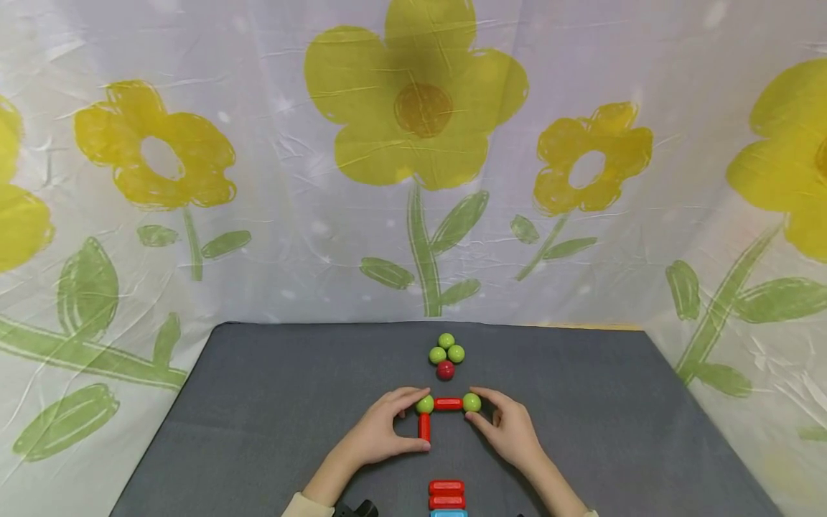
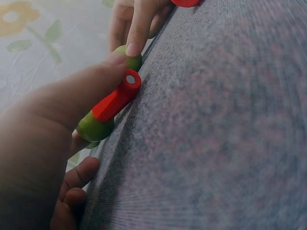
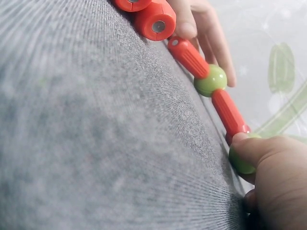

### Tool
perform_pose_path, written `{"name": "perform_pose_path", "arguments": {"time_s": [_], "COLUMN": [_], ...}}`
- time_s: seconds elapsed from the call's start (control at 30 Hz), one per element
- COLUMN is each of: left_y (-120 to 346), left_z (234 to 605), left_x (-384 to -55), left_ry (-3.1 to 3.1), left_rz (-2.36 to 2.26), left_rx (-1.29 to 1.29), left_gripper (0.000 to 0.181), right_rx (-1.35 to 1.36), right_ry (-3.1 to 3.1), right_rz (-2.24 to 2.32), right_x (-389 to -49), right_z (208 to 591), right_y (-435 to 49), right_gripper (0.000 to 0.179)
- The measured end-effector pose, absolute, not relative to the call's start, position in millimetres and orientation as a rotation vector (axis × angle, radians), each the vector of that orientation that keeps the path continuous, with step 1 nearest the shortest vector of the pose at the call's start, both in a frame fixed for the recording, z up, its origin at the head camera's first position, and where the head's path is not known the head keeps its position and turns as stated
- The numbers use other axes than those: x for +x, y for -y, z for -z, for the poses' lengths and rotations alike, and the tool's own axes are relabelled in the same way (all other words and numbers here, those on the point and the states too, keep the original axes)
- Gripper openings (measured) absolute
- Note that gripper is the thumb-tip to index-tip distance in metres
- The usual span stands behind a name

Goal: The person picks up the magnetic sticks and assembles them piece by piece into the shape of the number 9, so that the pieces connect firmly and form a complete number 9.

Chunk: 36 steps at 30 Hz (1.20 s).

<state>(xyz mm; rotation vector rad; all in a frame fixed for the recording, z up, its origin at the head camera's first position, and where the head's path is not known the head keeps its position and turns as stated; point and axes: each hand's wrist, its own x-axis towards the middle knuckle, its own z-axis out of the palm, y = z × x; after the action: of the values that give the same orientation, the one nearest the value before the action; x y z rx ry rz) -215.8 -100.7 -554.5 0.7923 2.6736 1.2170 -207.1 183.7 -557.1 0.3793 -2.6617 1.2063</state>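
Two red magnetic sticks and two green balls form a corner on the table in the head view. My left hand (image 1: pixel 382 429) holds its left side, thumb at the near end of one red stick (image 1: pixel 424 426) and index finger at the left green ball (image 1: pixel 424 405). Between the two balls runs the other red stick (image 1: pixel 449 404). Thumb and index finger of my right hand (image 1: pixel 510 429) pinch the right green ball (image 1: pixel 472 402). A metal disc shows in the free end of the near stick (image 3: pixel 175 43) in the right wrist view.
Beyond the hands lie three green balls (image 1: pixel 446 341) and a red ball (image 1: pixel 445 370). Closer to me are two red sticks (image 1: pixel 446 495) and a blue piece (image 1: pixel 449 513), partly cut off. The grey table (image 1: pixel 271 388) ends at a flower-printed curtain (image 1: pixel 284 237).
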Motion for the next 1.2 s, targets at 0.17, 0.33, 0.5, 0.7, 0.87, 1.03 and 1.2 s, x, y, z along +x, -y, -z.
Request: {"name": "perform_pose_path", "arguments": {"time_s": [0.17,0.33,0.5,0.7,0.87,1.03,1.2], "left_y": [101.6,101.0,100.5,101.0,101.8,102.0,102.0], "left_z": [554.1,552.9,552.2,551.5,551.3,551.9,552.7], "left_x": [-215.2,-214.3,-213.5,-213.6,-214.0,-214.4,-214.3], "left_ry": [-2.647,-2.644,-2.651,-2.657,-2.642,-2.645,-2.652], "left_rz": [-1.207,-1.205,-1.196,-1.194,-1.208,-1.206,-1.197], "left_rx": [0.776,0.762,0.761,0.768,0.769,0.770,0.767], "left_gripper": [0.092,0.092,0.091,0.091,0.091,0.092,0.092], "right_rx": [0.376,0.380,0.387,0.391,0.397,0.370,0.349], "right_ry": [2.670,2.667,2.661,2.637,2.619,2.614,2.599], "right_rz": [-1.201,-1.197,-1.194,-1.194,-1.212,-1.277,-1.349], "right_x": [-206.5,-206.6,-206.3,-206.6,-207.3,-206.4,-206.3], "right_z": [556.1,556.4,557.0,558.6,559.5,557.2,554.9], "right_y": [-183.8,-184.3,-184.6,-184.5,-184.6,-185.1,-185.6], "right_gripper": [0.043,0.043,0.043,0.044,0.047,0.048,0.047]}}
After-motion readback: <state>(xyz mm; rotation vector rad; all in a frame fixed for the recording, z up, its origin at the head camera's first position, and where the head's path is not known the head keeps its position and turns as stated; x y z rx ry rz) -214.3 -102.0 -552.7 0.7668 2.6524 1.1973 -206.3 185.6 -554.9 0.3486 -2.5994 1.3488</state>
